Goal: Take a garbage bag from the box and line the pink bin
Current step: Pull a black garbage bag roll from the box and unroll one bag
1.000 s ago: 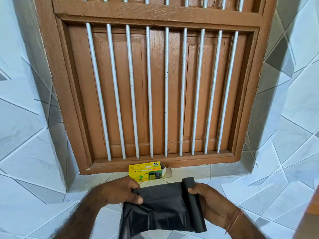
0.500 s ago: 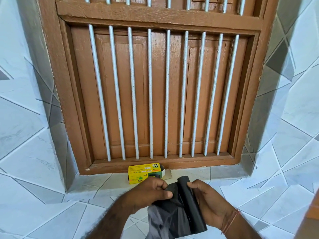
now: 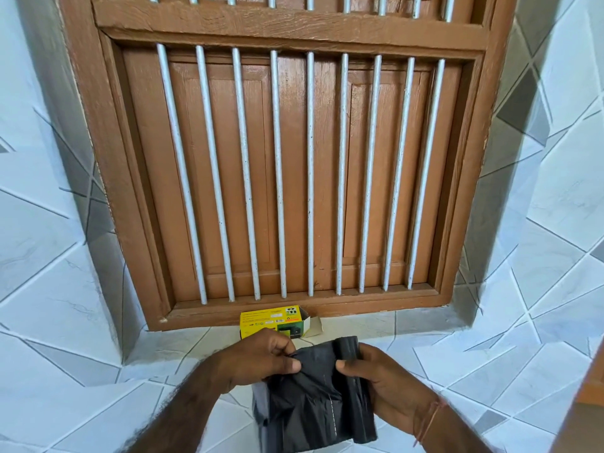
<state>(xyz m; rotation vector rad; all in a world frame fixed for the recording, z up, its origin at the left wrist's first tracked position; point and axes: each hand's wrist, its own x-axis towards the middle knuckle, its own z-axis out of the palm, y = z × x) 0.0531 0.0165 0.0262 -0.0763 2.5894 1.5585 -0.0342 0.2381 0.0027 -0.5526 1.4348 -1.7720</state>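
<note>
A roll of black garbage bags (image 3: 354,397) is held in front of me, one bag (image 3: 300,410) partly unrolled and hanging down, with a perforated line showing beside the roll. My right hand (image 3: 389,387) grips the roll. My left hand (image 3: 261,358) pinches the top edge of the loose bag, close to the right hand. Behind the hands, the yellow bag box (image 3: 273,323) lies on the tiled ledge with its right end flap open. The pink bin is not in view.
A brown wooden window (image 3: 294,178) with grey vertical bars and closed shutters fills the wall ahead. White and grey tiles (image 3: 65,322) cover the ledge and side walls. A strip of something orange-brown (image 3: 591,387) shows at the right edge.
My left hand has moved right along the bag toward the roll, bunching the unrolled sheet. The view has shifted slightly. The box has not moved.
</note>
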